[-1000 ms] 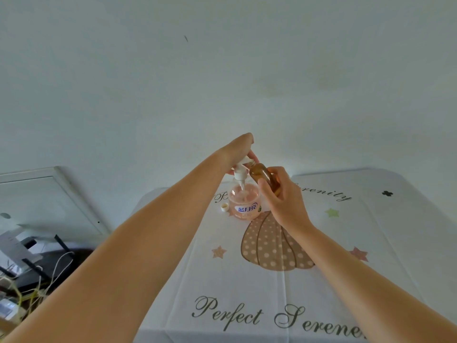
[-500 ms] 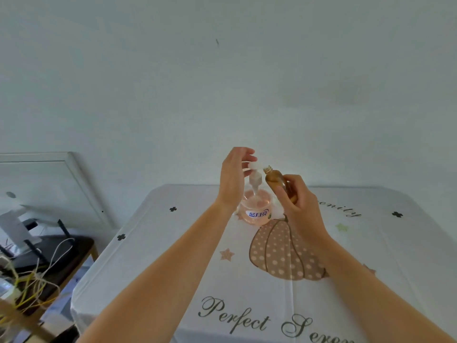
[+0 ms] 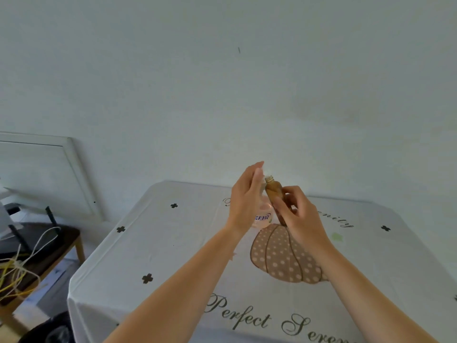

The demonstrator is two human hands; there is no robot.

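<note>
My right hand point(image 3: 300, 216) grips a small amber glass bottle point(image 3: 274, 190) with no cap on its neck, holding it upright above the table. My left hand point(image 3: 244, 196) is raised just left of the bottle with its fingers straight, in front of a pink pump dispenser bottle point(image 3: 262, 214) that stands on the table. Most of the pump bottle is hidden behind my left hand; only its blue label and pale pink body show.
The table wears a white cloth point(image 3: 173, 256) printed with a dotted pumpkin point(image 3: 282, 256) and "Perfect Serenity" lettering. At the left stands a dark side table point(image 3: 44, 253) with black antennas and yellow and white cables. A white framed panel point(image 3: 37, 169) leans on the wall.
My left hand has come off the pump head and now stands upright with straight fingers. My right hand has raised the amber bottle more upright. The view has tilted and shifted left.
</note>
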